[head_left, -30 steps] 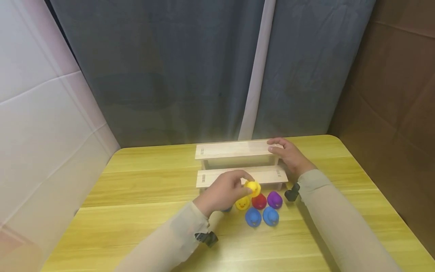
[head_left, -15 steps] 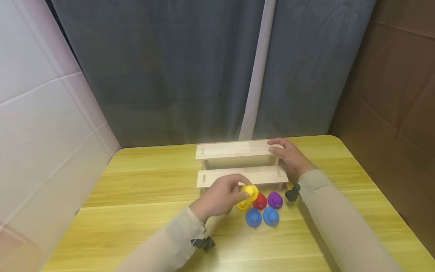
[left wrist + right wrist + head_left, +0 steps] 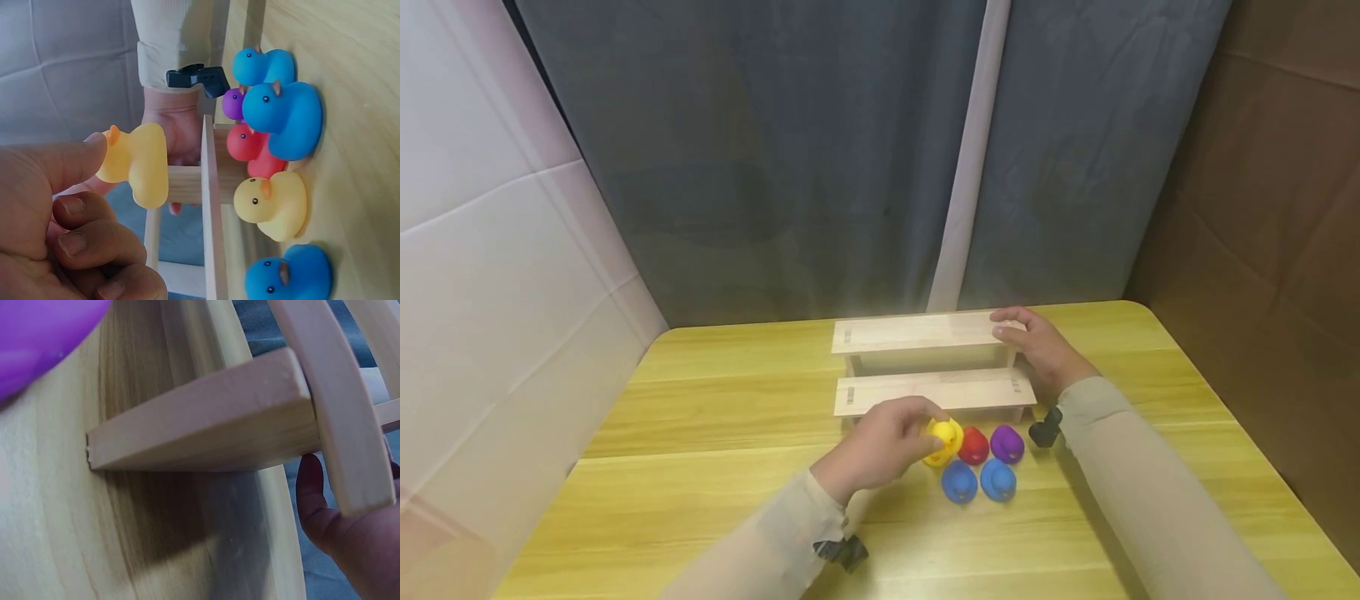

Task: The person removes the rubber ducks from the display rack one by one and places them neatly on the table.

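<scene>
My left hand pinches a yellow rubber duck between thumb and fingers, off the table. In the head view it overlaps a second yellow duck, which the left wrist view shows standing on the table. Beside that one are a red duck, a purple duck and two blue ducks. Another blue duck appears in the left wrist view; my left hand hides it from the head camera. My right hand grips the right end of the upper board of a two-step wooden shelf.
The shelf's lower board lies just behind the ducks, with legs standing on the wooden table. A grey curtain hangs behind the table, a white cloth at left, a brown one at right.
My left hand has shifted left and slightly toward me with the yellow duck, now covering most of the second yellow duck in the head view. My right hand has stayed on the shelf.
</scene>
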### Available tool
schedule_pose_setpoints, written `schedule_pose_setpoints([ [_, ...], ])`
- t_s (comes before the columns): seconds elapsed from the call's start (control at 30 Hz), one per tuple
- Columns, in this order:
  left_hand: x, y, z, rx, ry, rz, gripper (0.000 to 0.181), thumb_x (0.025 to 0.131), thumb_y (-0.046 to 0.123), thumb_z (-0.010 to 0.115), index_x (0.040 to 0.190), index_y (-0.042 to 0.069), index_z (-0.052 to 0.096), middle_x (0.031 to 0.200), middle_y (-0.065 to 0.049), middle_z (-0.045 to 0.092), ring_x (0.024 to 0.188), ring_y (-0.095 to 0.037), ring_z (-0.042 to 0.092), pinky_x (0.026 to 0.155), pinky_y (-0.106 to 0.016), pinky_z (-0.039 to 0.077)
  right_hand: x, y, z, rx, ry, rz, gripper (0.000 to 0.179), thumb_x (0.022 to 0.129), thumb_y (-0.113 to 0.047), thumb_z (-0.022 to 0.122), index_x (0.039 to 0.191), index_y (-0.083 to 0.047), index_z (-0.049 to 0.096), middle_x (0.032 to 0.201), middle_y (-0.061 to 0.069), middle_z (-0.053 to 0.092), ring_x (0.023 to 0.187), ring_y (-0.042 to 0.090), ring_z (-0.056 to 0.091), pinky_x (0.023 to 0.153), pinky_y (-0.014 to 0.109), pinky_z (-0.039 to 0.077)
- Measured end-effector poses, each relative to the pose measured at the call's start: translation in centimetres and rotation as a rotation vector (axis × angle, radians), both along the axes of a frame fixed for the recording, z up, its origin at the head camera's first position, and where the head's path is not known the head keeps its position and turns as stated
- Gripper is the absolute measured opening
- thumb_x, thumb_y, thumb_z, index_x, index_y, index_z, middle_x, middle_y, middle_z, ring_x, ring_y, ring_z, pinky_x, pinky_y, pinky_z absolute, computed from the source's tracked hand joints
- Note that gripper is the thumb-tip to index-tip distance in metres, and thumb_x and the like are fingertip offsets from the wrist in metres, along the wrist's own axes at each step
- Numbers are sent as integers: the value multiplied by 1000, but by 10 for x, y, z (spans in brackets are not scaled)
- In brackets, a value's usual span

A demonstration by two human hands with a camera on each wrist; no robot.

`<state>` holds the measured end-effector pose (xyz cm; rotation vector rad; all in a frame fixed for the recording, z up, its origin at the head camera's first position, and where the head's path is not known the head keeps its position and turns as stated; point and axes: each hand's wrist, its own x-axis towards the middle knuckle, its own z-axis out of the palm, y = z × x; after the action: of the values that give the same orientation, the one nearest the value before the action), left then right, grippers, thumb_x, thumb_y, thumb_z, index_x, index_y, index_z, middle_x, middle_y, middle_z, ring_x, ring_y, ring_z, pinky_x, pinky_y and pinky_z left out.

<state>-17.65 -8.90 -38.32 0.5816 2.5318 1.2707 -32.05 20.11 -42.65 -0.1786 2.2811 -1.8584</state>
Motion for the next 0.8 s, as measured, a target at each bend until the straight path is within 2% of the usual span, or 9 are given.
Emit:
schedule_pose_setpoints([
  [0.27,4,-7,-10,-11,31,3,26,96,17,76,122,14,74,69,1,52,57,-12,46,52,-26,42,0,-1,-1,-48,-10,0,40,107,-22,61,143,-7,51,148,18,49,131,47,54,116,59,43],
  [0.57,8,-13,-17,36,-14,-8,26,95,12,76,121,10,73,66,3,51,54,-10,44,49,-23,39,1,-1,1,-21,-35,-6,40,106,-27,62,143,-13,52,153,16,48,139,44,51,120,61,37],
  [0.8,8,-16,-22,47,-21,-13,23,94,9,76,117,10,73,64,4,48,53,-9,41,48,-21,37,0,0,1,-6,-19,-2,42,106,-29,63,144,-12,52,156,16,45,142,43,47,122,62,33],
])
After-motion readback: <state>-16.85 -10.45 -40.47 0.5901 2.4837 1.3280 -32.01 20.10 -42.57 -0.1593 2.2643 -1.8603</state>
